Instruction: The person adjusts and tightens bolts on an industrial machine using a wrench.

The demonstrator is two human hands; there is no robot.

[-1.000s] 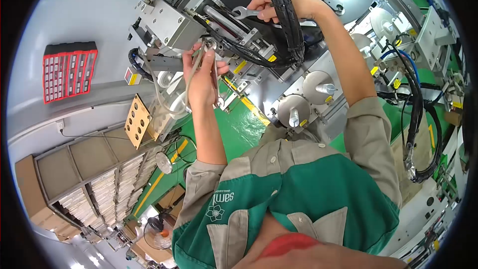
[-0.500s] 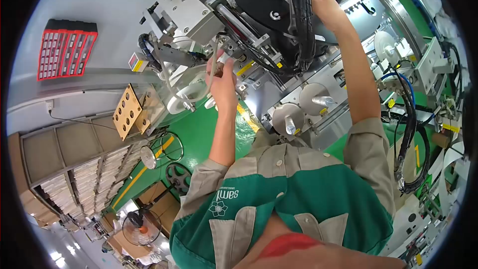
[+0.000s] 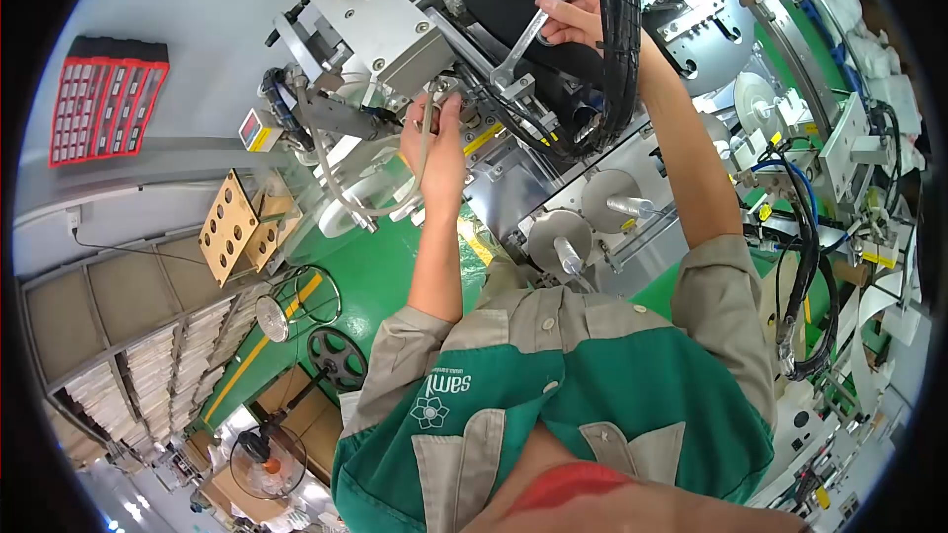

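A metal wrench [image 3: 525,39] slants across the dark round plate [image 3: 484,2] at the top of the view. My right hand [image 3: 578,15] is closed around its upper end, beside a thick black cable bundle [image 3: 620,39]. The wrench's lower end lies by the metal parts on the machine. To the left, my left hand [image 3: 434,138] has its fingers bent at a small fitting under the large metal block [image 3: 370,25]. A grey hose loops past this hand. What its fingertips hold is too small to make out.
Two metal discs with spindles [image 3: 560,242] stand below the machine plate. Black and blue cables [image 3: 810,227] hang at the right. A stool [image 3: 272,318], a black handwheel [image 3: 337,357] and a fan [image 3: 267,464] are at lower left. A red parts rack [image 3: 107,104] hangs on the wall.
My right hand has moved left, out from behind the cable bundle, and the wrench now shows in it. My left hand has stayed near the fitting. The view has shifted slightly.
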